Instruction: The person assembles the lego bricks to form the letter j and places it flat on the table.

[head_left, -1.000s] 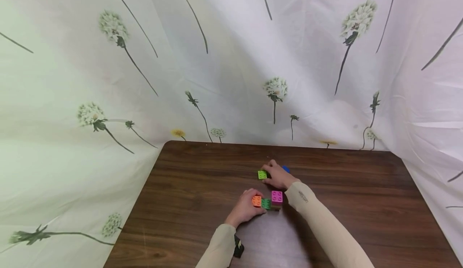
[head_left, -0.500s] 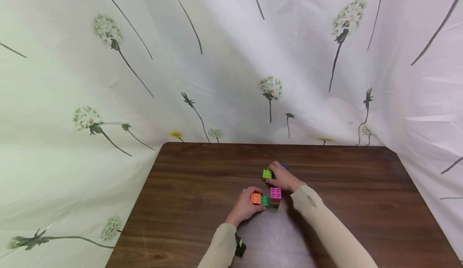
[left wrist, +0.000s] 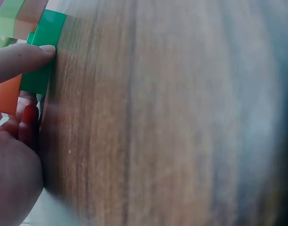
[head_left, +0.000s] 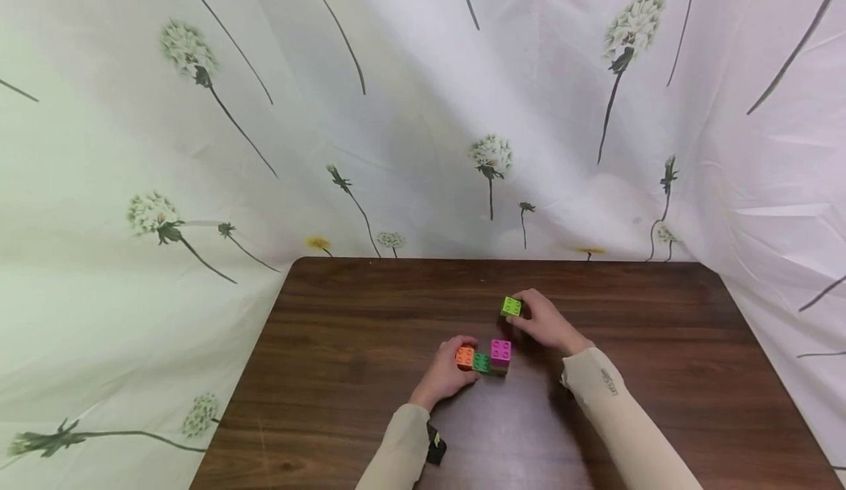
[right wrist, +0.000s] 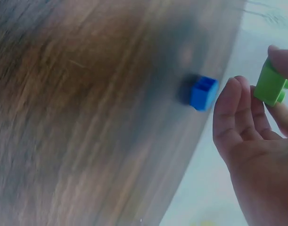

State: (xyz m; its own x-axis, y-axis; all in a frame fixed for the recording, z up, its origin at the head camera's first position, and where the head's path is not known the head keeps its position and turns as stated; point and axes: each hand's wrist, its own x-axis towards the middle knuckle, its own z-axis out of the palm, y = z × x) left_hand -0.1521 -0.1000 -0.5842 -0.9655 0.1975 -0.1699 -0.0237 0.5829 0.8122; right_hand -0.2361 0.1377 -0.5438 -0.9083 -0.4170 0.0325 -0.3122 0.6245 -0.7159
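Note:
My left hand (head_left: 441, 378) grips a joined group of toy building bricks. The orange brick (head_left: 465, 358) lies between its thumb and fingers, with a dark green brick (head_left: 481, 362) beside it. At the right end rises a stack topped by a magenta brick (head_left: 501, 350). In the left wrist view the thumb presses the side of the green brick, and light green and brownish layers show in the stack. Behind that group, my right hand (head_left: 547, 322) pinches a lime green brick (head_left: 511, 306) between thumb and finger, its studs facing up in the head view.
A blue brick (right wrist: 202, 94) lies on the wooden table (head_left: 357, 306), seen in the right wrist view and hidden in the head view. A white flower-patterned cloth (head_left: 410, 145) hangs behind the table's far edge. A black strap (head_left: 436, 447) shows at the left wrist.
My right hand has closed its pinch on the lime brick and moved it right and slightly back. The blue brick has gone behind that hand. The left hand keeps its grip.

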